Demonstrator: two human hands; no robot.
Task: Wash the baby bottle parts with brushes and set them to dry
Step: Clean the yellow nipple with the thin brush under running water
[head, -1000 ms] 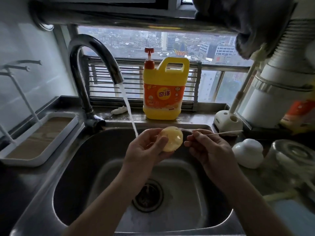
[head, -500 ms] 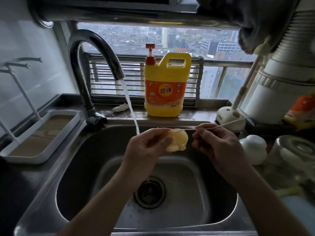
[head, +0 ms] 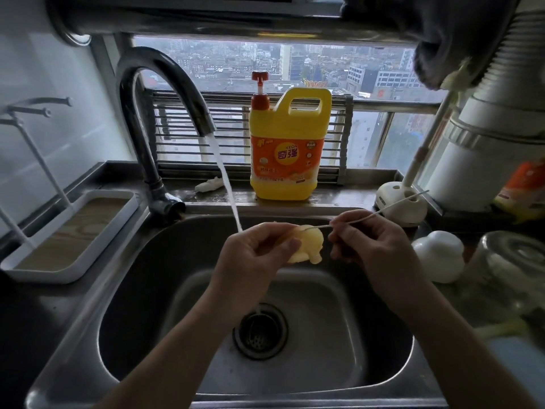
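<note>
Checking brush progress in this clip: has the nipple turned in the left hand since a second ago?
Yes. The nipple showed its round face then; now its tip hangs toward the sink drain, with the left hand at the same spot by the water stream.

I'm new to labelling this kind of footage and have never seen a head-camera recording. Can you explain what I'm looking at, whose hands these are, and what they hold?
There is no machine here: a person wears a wide-angle camera on the head, looking down at their own two bare hands over a stainless steel sink. The curved metal tap is running. The left hand holds a soft, pale yellow silicone bottle teat. The right hand pinches a thin white wire-like brush, its tip at the teat. On the ledge behind stands a yellow dish soap jug with a red pump. A white tray with a rack sits left of the sink; a white dome-shaped cap lies to the right.
</note>
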